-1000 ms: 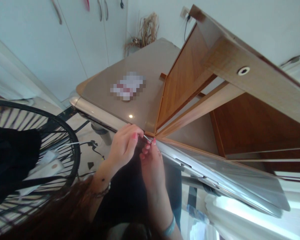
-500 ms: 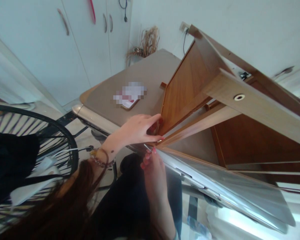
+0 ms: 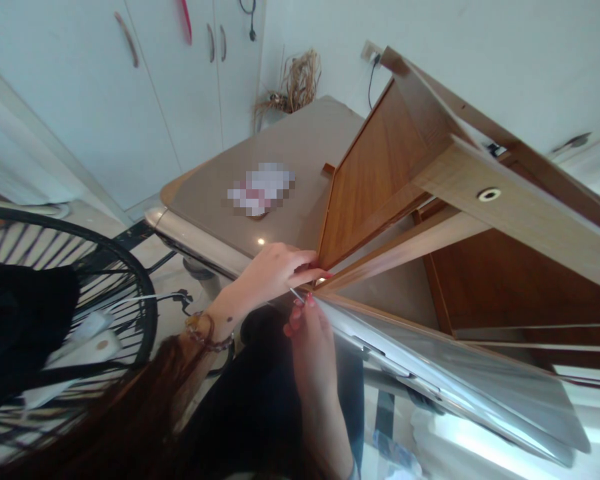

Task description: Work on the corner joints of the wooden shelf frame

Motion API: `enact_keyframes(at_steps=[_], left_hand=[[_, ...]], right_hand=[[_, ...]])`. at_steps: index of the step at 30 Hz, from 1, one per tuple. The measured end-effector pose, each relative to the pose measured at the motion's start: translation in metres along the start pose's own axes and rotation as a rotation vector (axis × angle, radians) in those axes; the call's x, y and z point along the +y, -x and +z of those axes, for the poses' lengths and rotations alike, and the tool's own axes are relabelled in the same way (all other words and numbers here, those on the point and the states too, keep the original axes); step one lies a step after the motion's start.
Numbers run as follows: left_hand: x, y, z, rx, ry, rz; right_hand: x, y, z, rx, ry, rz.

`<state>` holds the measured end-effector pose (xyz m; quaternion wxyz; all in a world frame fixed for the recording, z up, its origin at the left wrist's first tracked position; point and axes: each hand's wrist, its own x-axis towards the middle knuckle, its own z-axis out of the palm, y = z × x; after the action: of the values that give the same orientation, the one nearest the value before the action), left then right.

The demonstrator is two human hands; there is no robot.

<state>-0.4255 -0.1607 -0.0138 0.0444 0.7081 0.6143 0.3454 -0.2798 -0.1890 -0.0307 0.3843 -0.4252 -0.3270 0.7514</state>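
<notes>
My left hand (image 3: 275, 270), a bracelet on its wrist, is closed at the lower corner of a brown wooden panel (image 3: 375, 180). Its fingertips press where the panel meets a pale wooden rail (image 3: 395, 250); some fingers are hidden behind the corner. Just below, my right hand (image 3: 311, 333) pinches a thin metal rod (image 3: 297, 294) between thumb and fingers. The rod points up and left, close under my left hand. Its far end and exact kind cannot be made out. The panel and rail belong to a partly joined wooden frame (image 3: 535, 207) standing tilted on the table.
The grey-topped table (image 3: 220, 167) has a metallic front edge (image 3: 195, 239). A phone-sized, blurred-out item (image 3: 260, 190) lies on it. A black corded chair (image 3: 143, 280) holding a dark cloth and white objects stands at left. White cupboards (image 3: 170, 80) and dried stalks (image 3: 303, 80) are behind.
My left hand has shifted slightly down, its fingers drawn closer together at the corner. My right hand stays nearly in place with the rod. The view has tilted a little.
</notes>
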Motion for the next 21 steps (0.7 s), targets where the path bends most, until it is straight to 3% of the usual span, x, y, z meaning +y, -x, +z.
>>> enact_keyframes(at_steps=[10,21], left_hand=[[0.0,-0.002,0.003,0.114,0.023,0.113],[0.001,-0.001,0.005,0.198,-0.023,0.166]], right_hand=[[-0.001,0.001,0.001,-0.047,-0.13,0.046],[-0.01,0.011,0.008,-0.228,-0.929,0.424]])
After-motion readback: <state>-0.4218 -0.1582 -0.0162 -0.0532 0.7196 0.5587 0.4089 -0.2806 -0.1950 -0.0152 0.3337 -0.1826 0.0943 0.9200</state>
